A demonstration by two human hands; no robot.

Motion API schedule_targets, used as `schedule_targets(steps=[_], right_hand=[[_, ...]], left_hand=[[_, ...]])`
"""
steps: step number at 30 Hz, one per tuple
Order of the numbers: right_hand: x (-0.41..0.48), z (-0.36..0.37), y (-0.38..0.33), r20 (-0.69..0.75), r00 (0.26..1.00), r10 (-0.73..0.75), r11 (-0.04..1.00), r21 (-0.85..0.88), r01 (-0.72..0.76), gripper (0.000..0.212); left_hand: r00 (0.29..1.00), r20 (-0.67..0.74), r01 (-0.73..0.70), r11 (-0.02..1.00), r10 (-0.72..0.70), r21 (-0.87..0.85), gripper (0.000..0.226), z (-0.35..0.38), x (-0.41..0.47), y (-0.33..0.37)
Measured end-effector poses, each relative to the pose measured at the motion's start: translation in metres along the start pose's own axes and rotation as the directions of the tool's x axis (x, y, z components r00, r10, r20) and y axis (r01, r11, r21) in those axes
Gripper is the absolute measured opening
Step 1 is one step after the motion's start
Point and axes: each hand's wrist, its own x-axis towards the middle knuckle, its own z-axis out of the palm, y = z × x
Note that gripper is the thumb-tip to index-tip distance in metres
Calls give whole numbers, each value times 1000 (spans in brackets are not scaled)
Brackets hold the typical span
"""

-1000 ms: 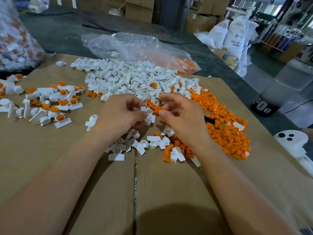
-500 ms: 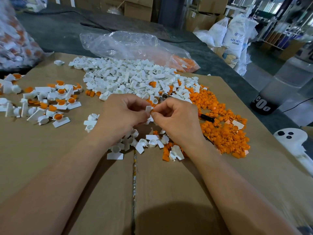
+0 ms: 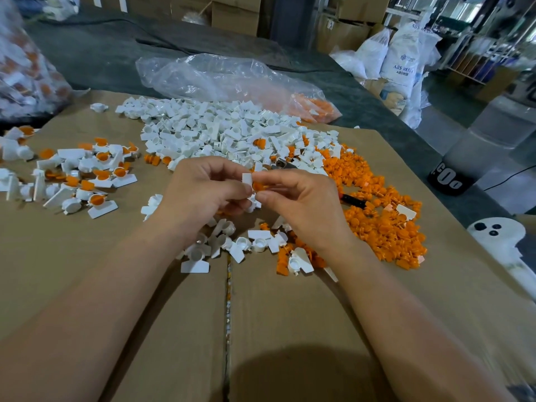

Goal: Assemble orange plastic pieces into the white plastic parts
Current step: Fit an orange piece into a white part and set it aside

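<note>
Flattened cardboard [image 3: 87, 271] is my worktop, seam down middle. Crumpled clear plastic bag [image 3: 208, 76] at far edge, on dark grey cover [image 3: 101, 53]. Black pen [image 3: 352, 200] lying right. White sacks [image 3: 403, 59] far right, brown boxes [image 3: 235, 13] stacked far back. White ghost-looking thing [image 3: 499, 239] near right.

From my feed it's a warehouse: cardboard boxes [image 3: 235, 13] stacked along the top, white sacks [image 3: 406, 62] upper right, shelving [image 3: 493, 39] at the far right. Grey floor [image 3: 507, 181] mid-right, and brown cardboard sheets [image 3: 290, 314] cover the dark worktop [image 3: 101, 53].
</note>
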Motion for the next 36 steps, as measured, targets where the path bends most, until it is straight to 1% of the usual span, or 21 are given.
schedule_targets(steps=[6,12,15,21,26,28,32,36], right_hand=[[0,-3,3,39,998,52,997,56,-54,23],[-1,-5,3,75,996,42,995,90,-49,32],[0,-6,2,61,996,64,992,107,-70,26],[-1,-6,2,61,996,68,992,103,-74,25],[-3,-5,-1,72,996,44,992,111,-52,31],[-2,-4,-3,81,996,42,989,137,-53,35],[-1,-5,-4,104,994,30,983,177,-48,51],[-1,-5,-4,84,996,35,982,183,-50,44]], left_hand=[[998,54,33,999,-32,-6,17,-1,1,-2],[997,67,30,1000,-30,0,18,-1,0,-2],[996,82,22,1000,-22,2,17,0,0,-2],[997,72,-1,1000,0,16,14,2,-2,-2],[999,51,5,998,-8,58,15,2,-2,-1],[999,44,19,999,-21,37,16,1,-1,0],[998,38,53,998,-51,-45,16,-2,1,1],[996,59,67,996,-63,-60,17,-3,1,1]])
